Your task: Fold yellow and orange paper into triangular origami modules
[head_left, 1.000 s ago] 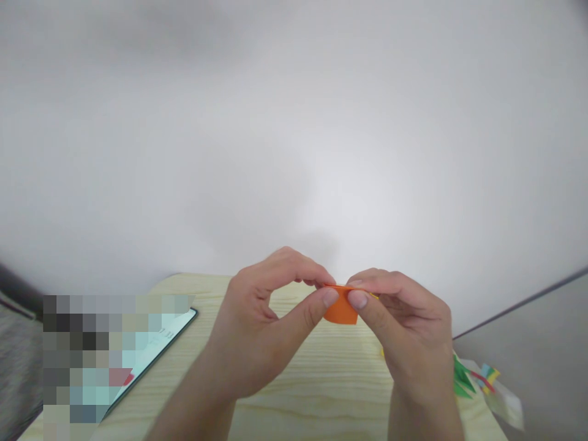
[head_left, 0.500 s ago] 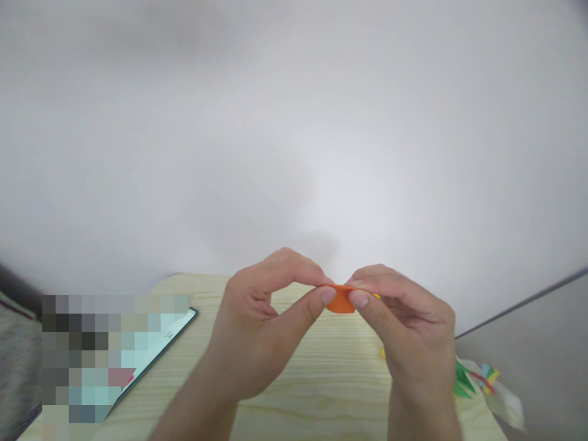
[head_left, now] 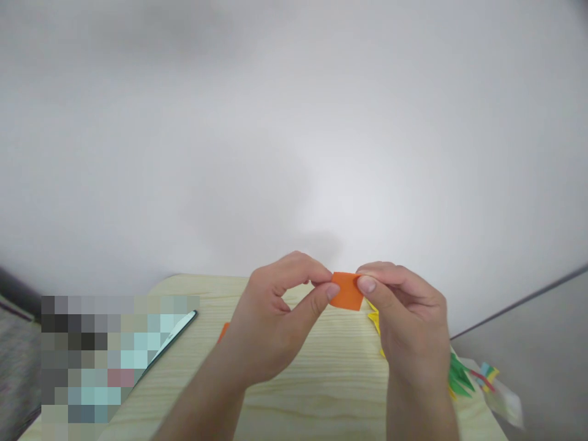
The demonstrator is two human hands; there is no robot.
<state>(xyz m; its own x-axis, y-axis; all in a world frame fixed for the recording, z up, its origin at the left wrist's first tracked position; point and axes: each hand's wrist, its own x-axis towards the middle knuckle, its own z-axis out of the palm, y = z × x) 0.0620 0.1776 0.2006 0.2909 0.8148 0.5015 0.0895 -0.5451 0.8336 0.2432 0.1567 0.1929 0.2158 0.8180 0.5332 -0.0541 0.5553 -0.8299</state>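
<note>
A small square piece of orange paper (head_left: pixel 348 292) is held up above the table, its face tilted toward me. My left hand (head_left: pixel 280 312) pinches its left edge between thumb and forefinger. At the upper right corner, the thumb and forefinger of my right hand (head_left: pixel 408 312) grip the same paper. Behind my left wrist a second orange piece (head_left: pixel 223 332) peeks out on the table. Yellow folded paper (head_left: pixel 375 318) lies partly hidden behind my right hand.
The pale wood-grain table (head_left: pixel 312 392) stands against a white wall (head_left: pixel 294 135). On the left lies a dark-edged flat device (head_left: pixel 172 340), mostly pixelated. Green folded paper (head_left: pixel 459 376) and a clear plastic bag (head_left: pixel 508 404) are at the right edge.
The orange paper has turned to show more of its face, and my thumbs are farther apart on it. The orange piece behind my left wrist has come into view.
</note>
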